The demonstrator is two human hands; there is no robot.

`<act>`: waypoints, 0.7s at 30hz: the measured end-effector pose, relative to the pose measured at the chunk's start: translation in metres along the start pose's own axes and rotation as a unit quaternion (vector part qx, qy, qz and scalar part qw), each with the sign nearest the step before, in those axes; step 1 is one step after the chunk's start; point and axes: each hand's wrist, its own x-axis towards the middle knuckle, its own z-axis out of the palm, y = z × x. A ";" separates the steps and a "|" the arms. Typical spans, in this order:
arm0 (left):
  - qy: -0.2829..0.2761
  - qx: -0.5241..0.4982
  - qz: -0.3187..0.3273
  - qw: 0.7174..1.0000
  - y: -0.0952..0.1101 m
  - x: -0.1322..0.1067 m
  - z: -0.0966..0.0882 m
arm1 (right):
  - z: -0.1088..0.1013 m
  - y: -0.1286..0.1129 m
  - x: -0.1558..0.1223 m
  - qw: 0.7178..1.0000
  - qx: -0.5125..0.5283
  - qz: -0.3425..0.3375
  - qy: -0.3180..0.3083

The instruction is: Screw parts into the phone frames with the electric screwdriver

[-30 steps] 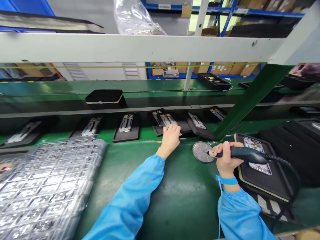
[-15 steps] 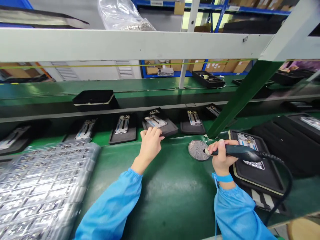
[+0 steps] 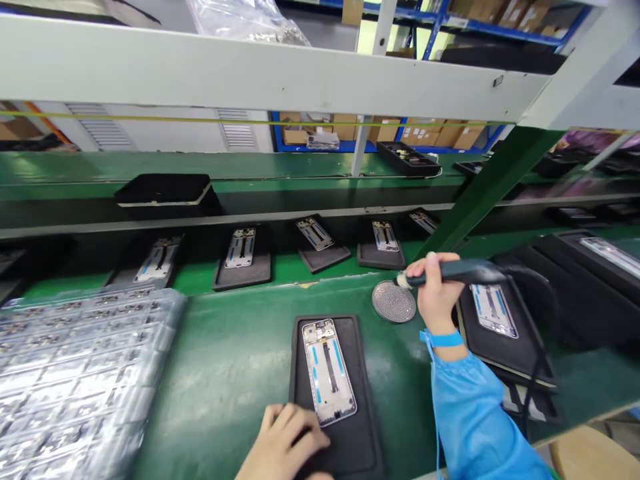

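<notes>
A black tray (image 3: 360, 387) holding a phone frame (image 3: 327, 370) lies on the green bench in front of me. My left hand (image 3: 287, 443) rests on the tray's near edge, fingers curled over it. My right hand (image 3: 435, 293) is closed round a dark electric screwdriver (image 3: 463, 272), held level with its tip pointing left. The tip hangs just above a round metal screw dish (image 3: 393, 301). A coiled cable runs from the tool off to the right.
Several black trays with phone frames (image 3: 243, 257) sit on the conveyor belt behind. Clear plastic part trays (image 3: 75, 373) are stacked at left. More black trays (image 3: 500, 327) lie at right. A green post (image 3: 480, 193) slants up beside my right hand.
My left hand pulled one tray with its phone frame off the belt to the bench in front of me. My right hand lifted the screwdriver slightly off the dish.
</notes>
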 end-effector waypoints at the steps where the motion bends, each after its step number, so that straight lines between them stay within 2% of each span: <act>1: 0.002 -0.015 -0.010 1.000 -0.007 0.018 -0.009 | 0.009 0.006 0.008 0.999 -0.030 0.020 -0.012; 3: 0.034 -0.033 -0.047 0.998 -0.029 0.061 -0.023 | 0.026 0.021 0.024 0.994 -0.082 0.054 -0.038; 5: 0.071 -0.046 -0.071 0.994 -0.056 0.108 -0.030 | 0.041 0.035 0.038 0.991 -0.102 0.066 -0.064; 7: 0.096 -0.057 -0.110 0.988 -0.083 0.149 -0.030 | 0.052 0.048 0.049 0.987 -0.112 0.067 -0.088; 9: 0.111 -0.067 -0.141 0.981 -0.105 0.176 -0.026 | 0.058 0.058 0.055 0.984 -0.124 0.066 -0.111; 11: 0.113 -0.076 -0.152 0.979 -0.119 0.187 -0.021 | 0.060 0.064 0.060 0.981 -0.136 0.061 -0.127; 13: 0.105 -0.083 -0.151 0.979 -0.125 0.187 -0.017 | 0.058 0.069 0.064 0.980 -0.147 0.049 -0.126; 17: 0.085 -0.090 -0.155 0.980 -0.124 0.180 -0.012 | 0.052 0.067 0.065 0.983 -0.161 0.009 -0.091; 21: 0.066 -0.085 -0.165 0.980 -0.121 0.184 -0.012 | 0.038 0.050 0.050 0.986 -0.156 -0.014 -0.063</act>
